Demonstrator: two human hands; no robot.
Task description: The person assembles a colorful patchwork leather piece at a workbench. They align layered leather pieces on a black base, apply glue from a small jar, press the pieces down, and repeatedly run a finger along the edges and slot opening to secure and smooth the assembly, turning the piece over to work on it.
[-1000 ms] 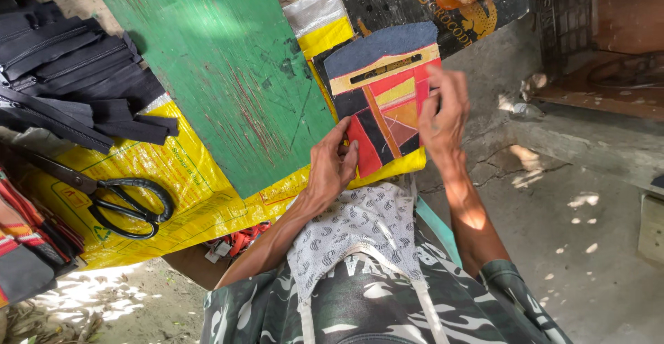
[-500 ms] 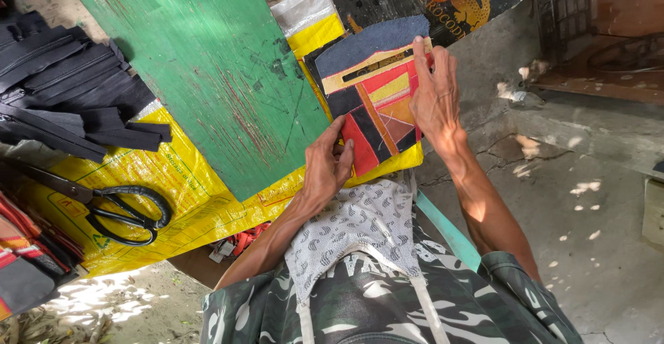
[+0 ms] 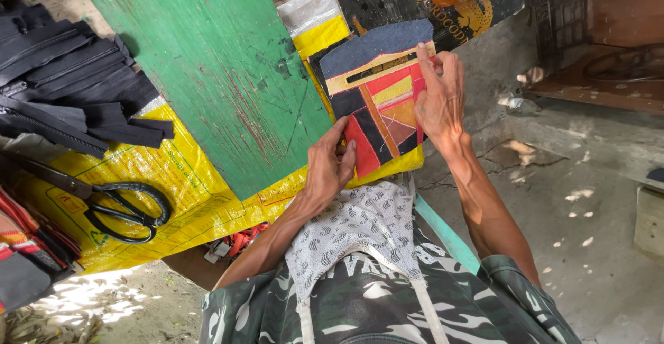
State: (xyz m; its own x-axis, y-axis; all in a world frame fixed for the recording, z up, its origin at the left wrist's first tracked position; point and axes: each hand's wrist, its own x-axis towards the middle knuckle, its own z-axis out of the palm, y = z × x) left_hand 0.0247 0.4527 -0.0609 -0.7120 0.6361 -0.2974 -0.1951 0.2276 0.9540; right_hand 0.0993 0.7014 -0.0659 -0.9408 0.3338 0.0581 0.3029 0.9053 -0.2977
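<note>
- We hold flat rectangular patchwork fabric pouch (image 3: 377,102) (red, orange, black, navy top), long axis tilted up-right, over yellow woven plastic sack (image 3: 173,178).
- Our left hand (image 3: 330,167) pinches near-left corner; right hand (image 3: 439,98) fingers spread flat on right edge.
- Black-handled metal scissors (image 3: 114,205) far left.

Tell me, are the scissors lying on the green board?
No, the scissors lie on the yellow sheet, to the left of the green board and apart from it.
</note>
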